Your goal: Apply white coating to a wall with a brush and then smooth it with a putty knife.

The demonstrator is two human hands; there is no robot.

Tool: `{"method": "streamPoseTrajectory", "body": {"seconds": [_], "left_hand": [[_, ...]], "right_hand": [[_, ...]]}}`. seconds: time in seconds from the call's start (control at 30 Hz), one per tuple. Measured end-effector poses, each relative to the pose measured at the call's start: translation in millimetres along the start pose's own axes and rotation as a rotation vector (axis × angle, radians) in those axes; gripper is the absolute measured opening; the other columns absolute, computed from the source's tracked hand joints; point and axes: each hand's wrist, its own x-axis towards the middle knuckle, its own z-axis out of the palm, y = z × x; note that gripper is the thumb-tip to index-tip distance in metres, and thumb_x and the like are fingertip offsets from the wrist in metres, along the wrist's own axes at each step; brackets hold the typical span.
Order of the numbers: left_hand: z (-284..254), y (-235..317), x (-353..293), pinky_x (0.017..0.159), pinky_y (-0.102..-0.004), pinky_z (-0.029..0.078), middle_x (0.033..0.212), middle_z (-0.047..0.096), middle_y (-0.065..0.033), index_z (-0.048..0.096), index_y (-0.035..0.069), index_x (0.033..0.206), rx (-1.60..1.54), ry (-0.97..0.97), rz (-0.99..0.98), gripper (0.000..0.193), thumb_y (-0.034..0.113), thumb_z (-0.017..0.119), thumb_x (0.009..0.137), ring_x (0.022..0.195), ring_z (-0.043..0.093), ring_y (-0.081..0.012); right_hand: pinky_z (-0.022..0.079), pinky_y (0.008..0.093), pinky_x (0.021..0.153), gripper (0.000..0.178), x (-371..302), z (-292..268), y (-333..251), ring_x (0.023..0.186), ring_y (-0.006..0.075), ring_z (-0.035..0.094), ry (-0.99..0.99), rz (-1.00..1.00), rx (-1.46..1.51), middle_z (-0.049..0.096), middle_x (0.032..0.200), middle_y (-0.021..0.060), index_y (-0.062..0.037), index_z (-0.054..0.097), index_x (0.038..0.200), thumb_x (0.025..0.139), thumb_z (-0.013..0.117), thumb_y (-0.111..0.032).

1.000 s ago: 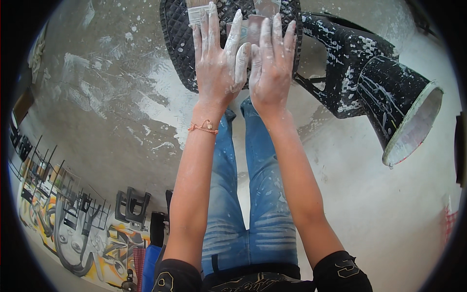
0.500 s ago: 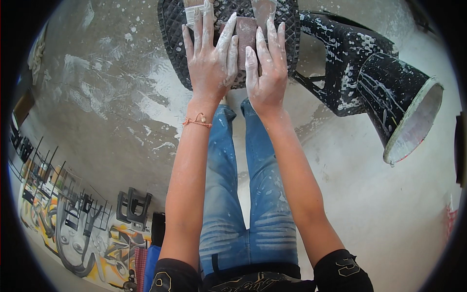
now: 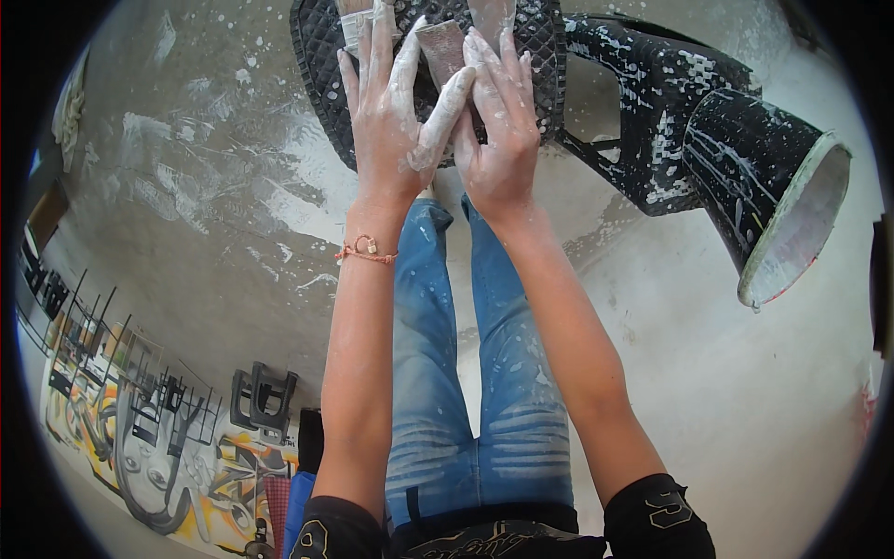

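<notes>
Matt dusty block, quilted pad, plastic bucket

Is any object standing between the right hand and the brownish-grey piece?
No separate object is visible between the right hand and the brownish-grey piece; only the left hand's thumb reaches across near its lower end.

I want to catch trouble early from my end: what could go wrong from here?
The brownish block between the left hand and right hand might slip, since both are dusted white.

The left hand overlaps the brush in view, so a small shift could knock it; whether they touch is hard to tell.

White smears on the floor might make footing slick if wet.
</notes>
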Motion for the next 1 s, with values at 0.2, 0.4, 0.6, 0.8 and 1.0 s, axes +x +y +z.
{"method": "streamPoseTrajectory", "body": {"seconds": [0.2,0.4,0.6,0.8,1.0], "left_hand": [[10,0,-2,0.126,-0.0573,0.016,0.166,0.034,-0.0260,0.046,-0.004,0.153,0.127,0.028,-0.017,0.063,0.032,0.060,0.104,0.157,0.025,-0.0427],[13,9,-1,0.126,-0.0551,0.017,0.164,0.034,-0.0299,0.035,-0.007,0.158,0.151,0.043,-0.026,0.067,0.030,0.055,0.106,0.156,0.025,-0.0445],[20,2,-7,0.126,-0.0542,0.019,0.163,0.036,-0.0291,0.038,-0.004,0.158,0.231,0.123,-0.019,0.057,0.022,0.048,0.109,0.155,0.028,-0.0438],[13,7,-10,0.125,-0.0546,0.023,0.163,0.037,-0.0274,0.045,-0.001,0.156,0.266,0.095,-0.007,0.051,0.019,0.049,0.108,0.154,0.031,-0.0436],[3,19,-5,0.124,-0.0552,0.027,0.162,0.038,-0.0268,0.053,0.001,0.150,0.337,0.042,0.042,0.048,0.021,0.054,0.107,0.150,0.035,-0.0460]], "right_hand": [[0.044,0.0473,0.106,0.044,0,-16,10,0.117,0.0342,0.061,0.026,-0.028,-0.304,0.062,0.128,0.0168,-0.0023,0.066,0.136,0.092,0.061,-0.005],[0.046,0.0419,0.083,0.043,-7,-21,14,0.094,0.0260,0.060,-0.023,0.142,-0.347,0.059,0.107,0.0082,-0.0089,0.066,0.137,0.096,0.071,-0.022],[0.047,0.0398,0.080,0.048,2,-19,9,0.094,0.0264,0.062,-0.131,0.141,-0.511,0.059,0.104,0.0099,-0.0077,0.061,0.141,0.098,0.068,-0.028],[0.051,0.0404,0.084,0.053,8,-22,-2,0.098,0.0285,0.063,-0.186,0.173,-0.571,0.059,0.107,0.0115,-0.0038,0.056,0.145,0.098,0.066,-0.026],[0.053,0.0427,0.090,0.062,9,-25,-20,0.104,0.0330,0.063,-0.279,0.254,-0.607,0.057,0.117,0.0178,0.0012,0.050,0.148,0.093,0.069,-0.019]]}}
